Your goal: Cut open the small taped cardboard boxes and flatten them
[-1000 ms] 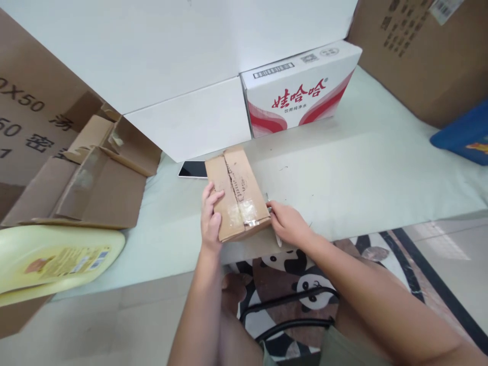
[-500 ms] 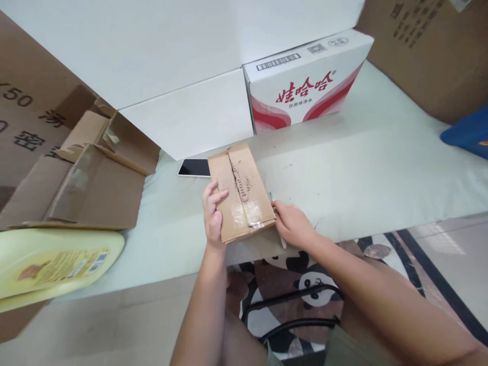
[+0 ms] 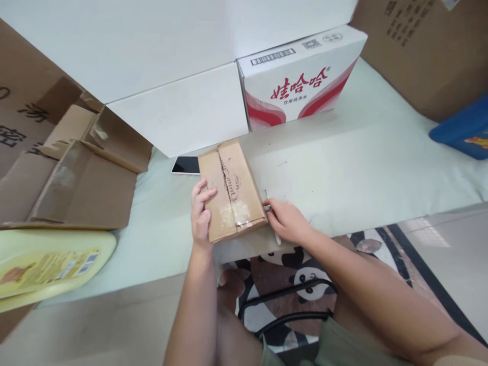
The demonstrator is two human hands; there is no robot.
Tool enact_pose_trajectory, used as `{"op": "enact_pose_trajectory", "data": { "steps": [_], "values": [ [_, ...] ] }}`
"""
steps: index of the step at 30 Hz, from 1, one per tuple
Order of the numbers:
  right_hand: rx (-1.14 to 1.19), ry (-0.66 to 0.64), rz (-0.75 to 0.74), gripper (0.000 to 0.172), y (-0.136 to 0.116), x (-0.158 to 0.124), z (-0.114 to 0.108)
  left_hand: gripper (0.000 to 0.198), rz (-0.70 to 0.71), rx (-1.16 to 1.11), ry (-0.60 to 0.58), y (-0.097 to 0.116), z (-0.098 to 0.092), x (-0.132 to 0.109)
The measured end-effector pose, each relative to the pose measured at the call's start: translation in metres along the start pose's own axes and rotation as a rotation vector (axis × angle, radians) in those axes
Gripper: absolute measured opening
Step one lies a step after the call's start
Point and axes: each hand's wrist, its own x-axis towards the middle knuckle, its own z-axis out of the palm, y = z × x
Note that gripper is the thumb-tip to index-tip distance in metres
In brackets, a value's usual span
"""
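A small brown cardboard box (image 3: 244, 175) is held tilted above the pale green cloth, with a torn seam down its upper face and clear tape near the close end. My left hand (image 3: 201, 216) grips its left side, fingers on the upper face. At the right side, my right hand (image 3: 287, 218) is closed around a slim white-handled knife (image 3: 278, 239). Its thin metal tip shows beside the box edge; most of the handle is hidden in my fingers. Partly behind the box lies a phone (image 3: 185, 165) with a dark screen.
White cartons (image 3: 179, 109) and a red-and-white water carton (image 3: 301, 94) stand along the back. Open cardboard boxes (image 3: 87, 188) and a yellow bottle (image 3: 57, 259) are at left. A blue object (image 3: 463, 127) sits at right. The table's front edge runs below my hands.
The whole view has shifted slightly, so things appear further left. Both hands keep their holds, and the box's tilt is nearly the same.
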Motion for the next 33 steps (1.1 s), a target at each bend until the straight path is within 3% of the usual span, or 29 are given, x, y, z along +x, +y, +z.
{"op": "enact_pose_trajectory", "data": {
  "steps": [7,11,18,22,27,33],
  "values": [
    [0.017,-0.036,-0.06,0.034,0.001,-0.002,-0.003,0.036,-0.127,-0.092,0.109,-0.008,-0.037,0.001],
    [0.033,-0.015,-0.111,0.035,0.003,-0.001,0.002,0.033,-0.182,-0.049,0.132,-0.009,-0.048,0.001],
    [0.152,0.211,-0.265,0.027,0.007,-0.002,0.01,0.044,-0.322,-0.133,0.105,-0.001,-0.038,0.001],
    [0.278,0.197,-0.307,0.038,0.01,-0.003,0.013,0.064,-0.399,-0.175,-0.009,-0.002,-0.029,-0.003],
    [0.324,0.159,-0.326,0.036,0.01,-0.003,0.014,0.081,-0.469,-0.216,-0.077,-0.004,-0.022,-0.009],
    [0.31,0.156,-0.259,0.03,0.006,-0.003,0.012,0.087,-0.441,-0.266,-0.112,-0.008,-0.02,-0.015]
  ]
}}
